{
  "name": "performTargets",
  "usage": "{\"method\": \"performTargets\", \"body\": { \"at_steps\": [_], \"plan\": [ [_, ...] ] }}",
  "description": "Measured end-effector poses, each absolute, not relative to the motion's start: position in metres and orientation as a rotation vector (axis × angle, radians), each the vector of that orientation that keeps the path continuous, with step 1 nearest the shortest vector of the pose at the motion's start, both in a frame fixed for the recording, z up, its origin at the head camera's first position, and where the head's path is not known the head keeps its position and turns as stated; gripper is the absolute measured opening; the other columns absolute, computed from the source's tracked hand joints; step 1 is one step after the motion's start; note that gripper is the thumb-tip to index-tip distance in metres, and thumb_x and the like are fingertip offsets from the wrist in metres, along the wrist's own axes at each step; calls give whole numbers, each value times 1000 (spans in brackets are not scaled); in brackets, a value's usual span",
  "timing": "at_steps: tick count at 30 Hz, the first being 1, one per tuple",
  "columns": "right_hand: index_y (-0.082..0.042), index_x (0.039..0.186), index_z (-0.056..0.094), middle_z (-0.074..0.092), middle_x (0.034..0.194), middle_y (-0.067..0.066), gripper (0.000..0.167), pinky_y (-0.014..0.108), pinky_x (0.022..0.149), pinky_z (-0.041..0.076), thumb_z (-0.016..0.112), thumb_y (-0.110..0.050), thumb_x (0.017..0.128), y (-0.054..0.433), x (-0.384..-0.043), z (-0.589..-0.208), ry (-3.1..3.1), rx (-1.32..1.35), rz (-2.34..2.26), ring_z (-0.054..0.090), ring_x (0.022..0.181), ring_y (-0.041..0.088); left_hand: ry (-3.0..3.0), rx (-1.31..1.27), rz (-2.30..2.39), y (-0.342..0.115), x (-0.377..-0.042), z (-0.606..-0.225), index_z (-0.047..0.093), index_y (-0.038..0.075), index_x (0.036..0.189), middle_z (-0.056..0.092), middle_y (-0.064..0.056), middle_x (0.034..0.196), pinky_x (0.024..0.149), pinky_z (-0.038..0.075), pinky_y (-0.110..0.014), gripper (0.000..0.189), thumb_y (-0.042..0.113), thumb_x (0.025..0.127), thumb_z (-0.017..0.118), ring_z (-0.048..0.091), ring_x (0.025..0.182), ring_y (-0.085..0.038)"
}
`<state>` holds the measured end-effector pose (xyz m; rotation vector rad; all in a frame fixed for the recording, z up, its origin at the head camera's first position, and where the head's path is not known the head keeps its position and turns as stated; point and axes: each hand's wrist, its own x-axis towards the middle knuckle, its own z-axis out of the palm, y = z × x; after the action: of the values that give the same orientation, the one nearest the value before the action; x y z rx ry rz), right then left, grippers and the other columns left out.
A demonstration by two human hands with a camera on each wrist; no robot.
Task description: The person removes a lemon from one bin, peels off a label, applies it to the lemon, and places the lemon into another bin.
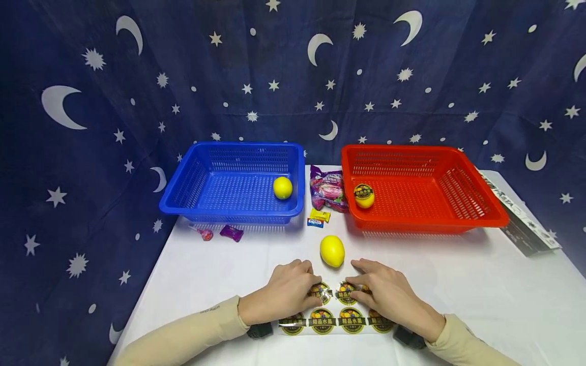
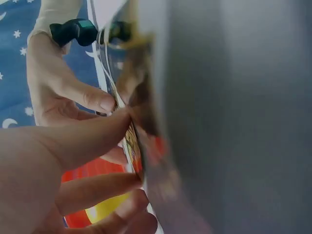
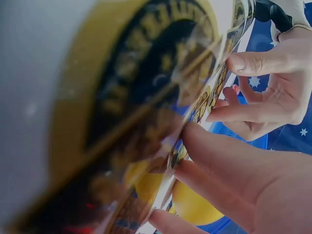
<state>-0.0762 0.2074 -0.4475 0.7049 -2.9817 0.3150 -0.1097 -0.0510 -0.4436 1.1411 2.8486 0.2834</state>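
Note:
A clear sheet of round black-and-gold stickers [image 1: 322,321] lies flat on the white table in front of me. My left hand [image 1: 287,290] rests on its left part, thumb and index fingertips apart around an upper-row sticker [image 1: 322,292]. On the right, my right hand [image 1: 386,291] touches the sheet with spread fingers, thumb and index finger at another upper sticker [image 1: 344,296]. The left wrist view has the left thumb [image 2: 97,134] and fingertips against the sheet's surface. Just beyond the hands sits a yellow lemon [image 1: 332,251], with no sticker showing on it.
A blue basket [image 1: 231,211] at back left holds one plain lemon [image 1: 283,188]. The red basket [image 1: 430,222] at back right holds a lemon [image 1: 364,198] with a sticker. Between them lie a purple berries bag [image 1: 327,187] and small candies [image 1: 319,215]. A lollipop [image 1: 206,235] and purple candy [image 1: 231,233] lie left.

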Motion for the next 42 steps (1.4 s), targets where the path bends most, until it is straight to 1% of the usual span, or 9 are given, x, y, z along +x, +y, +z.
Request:
{"method": "performTargets", "body": {
  "at_steps": [13, 20, 23, 27, 32, 35, 38, 40, 42],
  "plan": [
    [-26, 108, 83, 70, 132, 9, 30, 47, 76, 61, 86, -39, 80, 207, -78, -448, -2991, 689, 308, 68, 120, 30, 2672, 1028, 580, -44, -121, -449, 69, 22, 105, 57, 14, 79, 58, 38, -19, 38, 39, 78, 89, 47, 66, 0],
    [-24, 104, 83, 73, 125, 8, 30, 47, 81, 61, 88, -37, 78, 209, -78, -449, -2955, 693, 375, 71, 114, 28, 2617, 1018, 686, -46, -121, -445, 66, 26, 82, 50, 12, 71, 56, 34, -19, 22, 32, 80, 88, 43, 62, 0],
    [-22, 90, 82, 77, 114, 2, 19, 41, 81, 60, 89, -35, 77, 213, -82, -447, -2914, 670, 491, 74, 103, 21, 2576, 999, 750, -51, -124, -440, 67, 27, 80, 56, 14, 74, 59, 35, -19, 18, 32, 84, 84, 45, 63, 1],
    [-23, 81, 72, 76, 92, -5, 21, 29, 68, 54, 91, -29, 74, 223, -94, -438, -2841, 590, 643, 70, 77, 12, 2495, 906, 960, -57, -134, -430, 73, 24, 87, 65, 14, 77, 60, 39, -19, 7, 28, 90, 78, 51, 62, 1],
    [-10, 119, 68, 77, 108, 7, 53, 39, 76, 56, 91, -30, 76, 224, -120, -426, -2874, 586, 714, 73, 89, 20, 2324, 732, 1372, -52, -152, -423, 76, 12, 95, 73, -2, 84, 56, 53, -26, 6, 17, 94, 74, 65, 63, -18],
    [-8, 141, 59, 74, 102, 8, 76, 33, 71, 48, 90, -34, 77, 219, -137, -423, -2961, 635, 737, 63, 78, 15, 2249, 643, 1552, -39, -162, -423, 77, 7, 99, 76, -10, 89, 52, 54, -29, 10, 14, 92, 76, 68, 67, -35],
    [-10, 139, 63, 68, 84, 1, 75, 25, 64, 34, 91, -36, 75, 214, -149, -425, -3010, 672, 789, 46, 68, 10, 2223, 595, 1635, -25, -169, -425, 78, 5, 106, 77, -13, 93, 52, 51, -24, 17, 14, 91, 78, 68, 70, -39],
    [-14, 132, 69, 65, 75, -4, 68, 23, 59, 32, 93, -36, 72, 210, -153, -428, -3009, 670, 848, 45, 64, 9, 2228, 573, 1650, -17, -174, -427, 76, 4, 109, 78, -14, 92, 52, 49, -22, 22, 14, 90, 79, 67, 66, -34],
    [-19, 125, 73, 71, 82, -10, 62, 22, 62, 37, 94, -37, 70, 207, -156, -430, -2992, 668, 870, 54, 68, 8, 2273, 554, 1624, -13, -177, -428, 73, 6, 110, 78, -12, 88, 52, 46, -21, 24, 15, 89, 80, 66, 62, -23]
  ]
}}
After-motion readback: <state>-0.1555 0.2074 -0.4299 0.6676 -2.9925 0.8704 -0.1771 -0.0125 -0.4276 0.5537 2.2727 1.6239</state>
